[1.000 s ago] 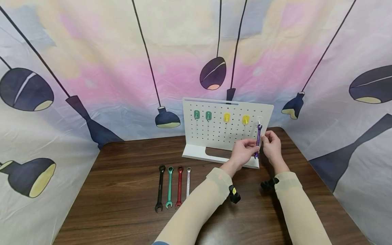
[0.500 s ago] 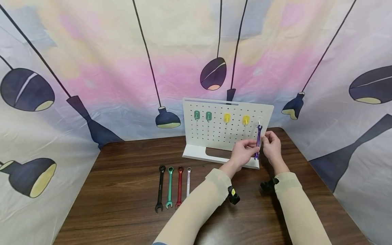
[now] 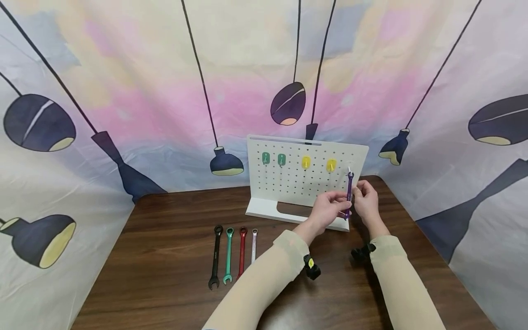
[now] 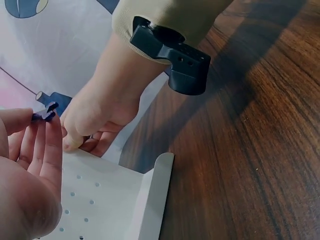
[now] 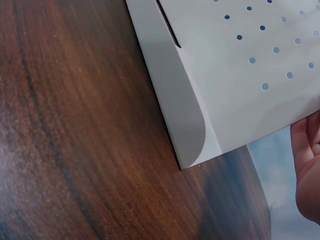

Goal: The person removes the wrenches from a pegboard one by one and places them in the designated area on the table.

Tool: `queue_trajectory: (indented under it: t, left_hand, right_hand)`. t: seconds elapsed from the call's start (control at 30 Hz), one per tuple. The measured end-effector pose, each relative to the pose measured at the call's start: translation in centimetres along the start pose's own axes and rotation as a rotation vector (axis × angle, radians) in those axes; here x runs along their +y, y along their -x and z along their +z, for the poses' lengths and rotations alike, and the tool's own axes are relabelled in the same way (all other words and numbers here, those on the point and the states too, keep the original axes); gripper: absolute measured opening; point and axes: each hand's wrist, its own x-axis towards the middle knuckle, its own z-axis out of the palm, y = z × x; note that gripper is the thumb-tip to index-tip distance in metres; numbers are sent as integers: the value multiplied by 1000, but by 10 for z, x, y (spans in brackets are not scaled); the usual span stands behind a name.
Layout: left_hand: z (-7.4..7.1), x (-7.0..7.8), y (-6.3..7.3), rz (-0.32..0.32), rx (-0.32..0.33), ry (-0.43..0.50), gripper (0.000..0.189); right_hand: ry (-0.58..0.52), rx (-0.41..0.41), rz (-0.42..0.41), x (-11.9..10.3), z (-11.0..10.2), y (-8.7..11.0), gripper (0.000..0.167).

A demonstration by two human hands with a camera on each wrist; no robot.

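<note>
My left hand (image 3: 326,211) pinches a small purple wrench (image 3: 349,192) between thumb and fingers. The wrench stands nearly upright in front of the white pegboard (image 3: 288,183), its top end right at the white hook (image 3: 349,168) at the far right. In the left wrist view, the lower end of the wrench (image 4: 47,112) pokes out past the thumb. My right hand (image 3: 366,201) grips the pegboard's right edge; the left wrist view shows its thumb and curled fingers at that edge. Part of this hand (image 5: 310,170) also shows below the board in the right wrist view.
Two green hooks (image 3: 266,158) and two yellow hooks (image 3: 306,162) are on the pegboard. A black wrench (image 3: 216,256), a green wrench (image 3: 228,256), a red wrench (image 3: 242,252) and a silver wrench (image 3: 254,245) lie side by side on the wooden table (image 3: 165,256).
The head view has tipped slightly upward. The purple wrench stays at the white hook, its lower end a little further right in the left hand. The right hand keeps its place.
</note>
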Motion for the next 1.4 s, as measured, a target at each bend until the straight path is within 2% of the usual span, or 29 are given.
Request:
queue_trajectory:
  t: [0.43, 0.77, 1.07, 1.4]
  left_hand:
    - [-2, 8, 2, 13, -32, 17, 28]
    - [-3, 8, 3, 32, -75, 32, 34]
    - [-4, 5, 5, 42, -94, 52, 32]
    - [-20, 3, 10, 23, -55, 13, 30]
  right_hand:
    - [9, 18, -16, 1, 1, -2, 8]
    - [13, 3, 16, 1, 0, 1, 9]
    - [-20, 8, -4, 2, 2, 0, 8]
    - [-36, 16, -35, 3, 2, -2, 14]
